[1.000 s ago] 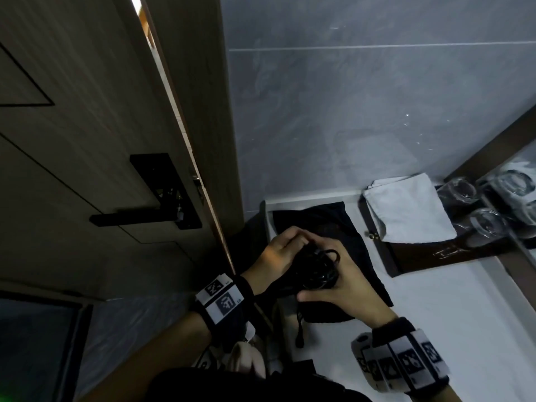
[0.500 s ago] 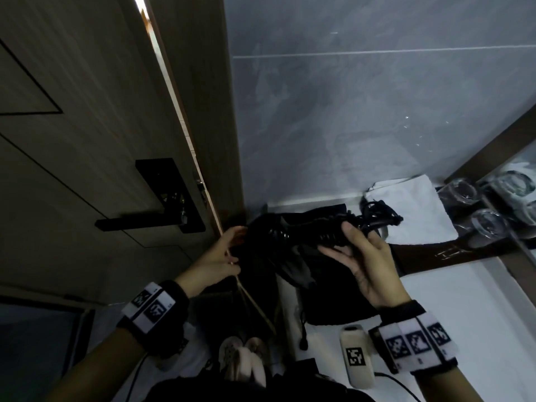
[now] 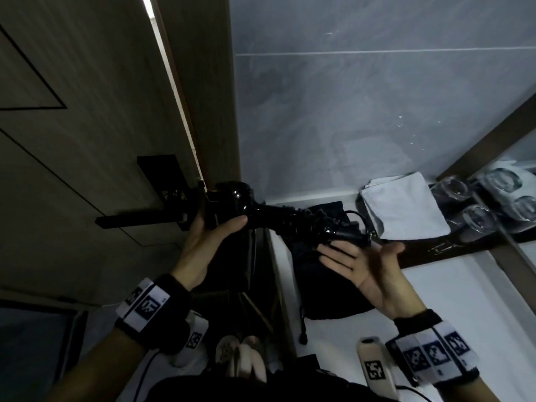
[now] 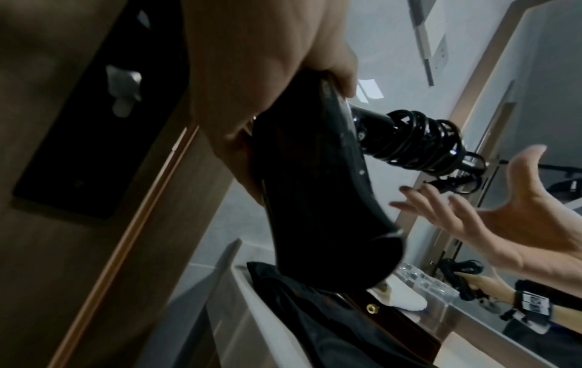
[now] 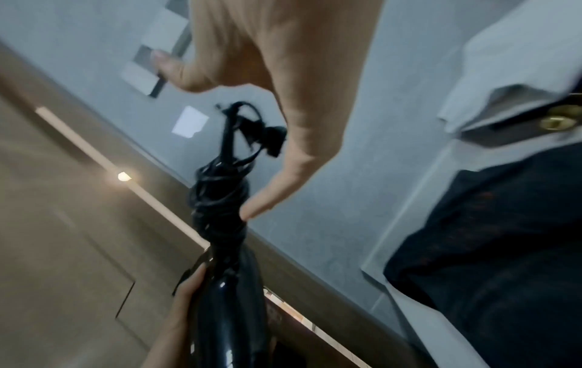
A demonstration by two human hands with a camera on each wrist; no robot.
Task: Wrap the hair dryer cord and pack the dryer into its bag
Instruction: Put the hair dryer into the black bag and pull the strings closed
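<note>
The glossy black hair dryer (image 3: 232,203) is up in the air in front of the door edge. My left hand (image 3: 216,227) grips its body, thumb across the front. The black cord (image 3: 298,220) is coiled round the handle, which points right, and the plug end (image 3: 346,232) sticks out past it. My right hand (image 3: 359,258) is open, palm up, just under the plug end and holds nothing. In the right wrist view a fingertip (image 5: 252,211) lies against the coiled cord (image 5: 220,199). The black drawstring bag (image 3: 322,282) lies on the white counter (image 3: 464,303) below.
A wooden door with a black lever handle (image 3: 136,220) stands at the left, close to the dryer. At the back right a folded white towel (image 3: 403,210) and upturned glasses (image 3: 475,219) sit on a dark tray (image 3: 452,246) beside a mirror. A white tagged device (image 3: 374,371) lies near the counter's front.
The dryer has risen from the bag and swung left. My left hand has taken hold of its body, and my right hand has let go of the wrapped handle and opened beneath it.
</note>
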